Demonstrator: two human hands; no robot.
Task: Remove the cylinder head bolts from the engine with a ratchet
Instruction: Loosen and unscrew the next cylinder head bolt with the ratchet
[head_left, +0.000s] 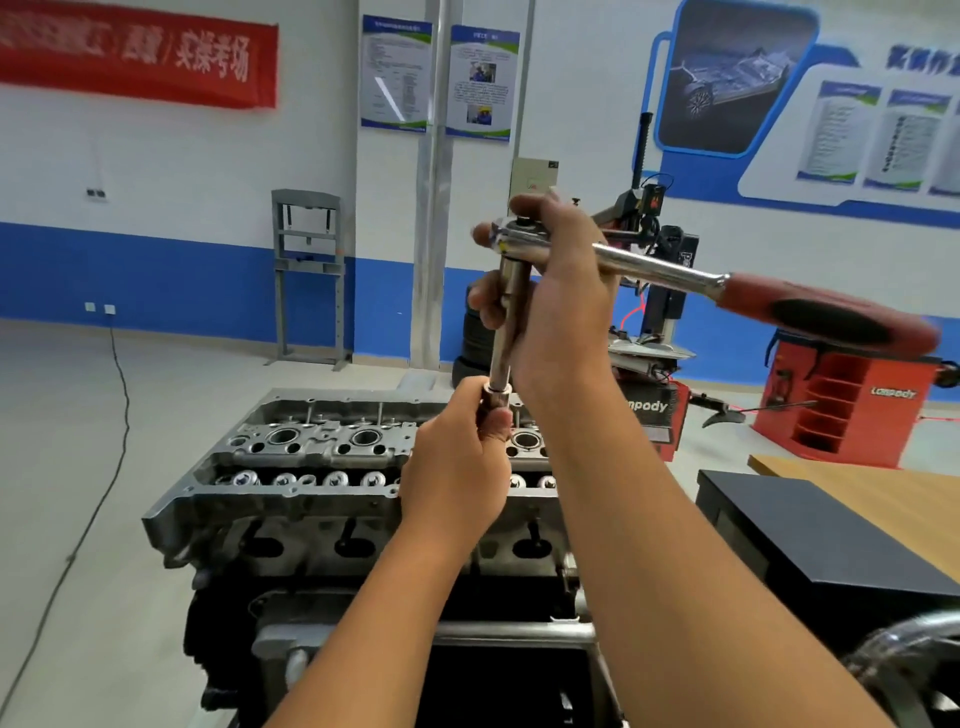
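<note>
- The socket (496, 402) at the lower end of the extension bar (506, 322) is gripped by the left hand (457, 467).
- The ratchet (675, 280) head is clasped by the right hand (561, 291); its red handle is pointed right.
- The tool is held above the cylinder head (322, 457) of the engine (363, 571).
- A black case (810, 540) is seen at right.
</note>
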